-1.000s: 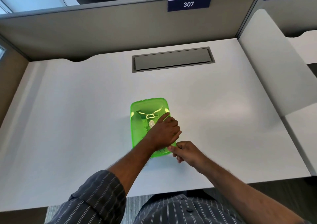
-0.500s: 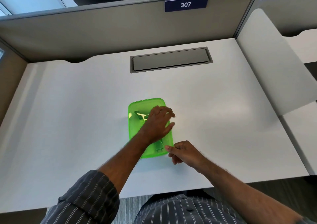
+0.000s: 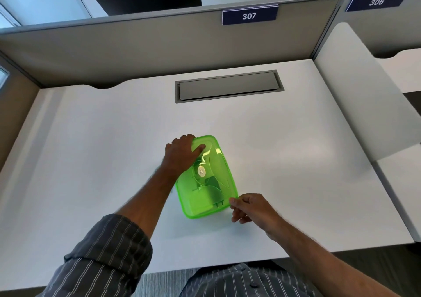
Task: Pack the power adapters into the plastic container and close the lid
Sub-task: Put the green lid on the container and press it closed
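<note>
- Green plastic container (image 3: 206, 178) is seen near the desk's (image 3: 91, 160) centre-front, lid (image 3: 216, 160) already laid on top.
- Power adapters (image 3: 206, 195) are visible thru the translucent lid, inside the box; packing step is judged done. None are seen loose on the desk.
- Left hand (image 3: 182, 154) is pressed on the far-left corner of the lid, thumb on top, fingers curled over the edge; nothing is carried, lid is just pushed down.
- Right hand (image 3: 249, 208) is set at the near-right corner, fingertips half-curled and touching the rim; a steadying pinch, approx.
- Whether the lid is fully snapped all round can't be told: the seam is too blurred.
- Remaining, as judged: corners pressed till seated, then hands taken off.
</note>
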`<state>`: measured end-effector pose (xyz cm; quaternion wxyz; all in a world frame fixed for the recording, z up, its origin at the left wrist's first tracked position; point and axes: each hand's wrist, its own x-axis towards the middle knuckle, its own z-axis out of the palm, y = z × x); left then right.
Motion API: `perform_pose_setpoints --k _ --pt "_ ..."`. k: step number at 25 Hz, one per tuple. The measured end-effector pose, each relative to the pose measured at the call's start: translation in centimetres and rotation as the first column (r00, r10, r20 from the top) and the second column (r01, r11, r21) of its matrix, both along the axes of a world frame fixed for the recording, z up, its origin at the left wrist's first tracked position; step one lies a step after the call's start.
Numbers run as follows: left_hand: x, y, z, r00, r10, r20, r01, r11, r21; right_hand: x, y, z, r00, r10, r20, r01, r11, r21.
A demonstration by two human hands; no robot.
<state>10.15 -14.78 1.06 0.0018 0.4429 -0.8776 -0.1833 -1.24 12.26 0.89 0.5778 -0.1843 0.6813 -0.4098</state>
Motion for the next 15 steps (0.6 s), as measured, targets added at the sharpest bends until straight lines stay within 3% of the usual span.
perform_pose_setpoints --k 8,15 --pt "3.8 2.4 -0.2 0.982 0.169 -0.081 -0.166 0.985 0.047 -3.8 -0.5 0.6 0.989 -0.15 0.021 0.15 0.989 -0.008" --pt "7.1 5.1 0.1 0.915 0.374 -0.153 -0.326 0.907 0.268 -6.4 -2.0 0.6 0.979 -0.204 -0.019 0.202 0.977 -0.066"
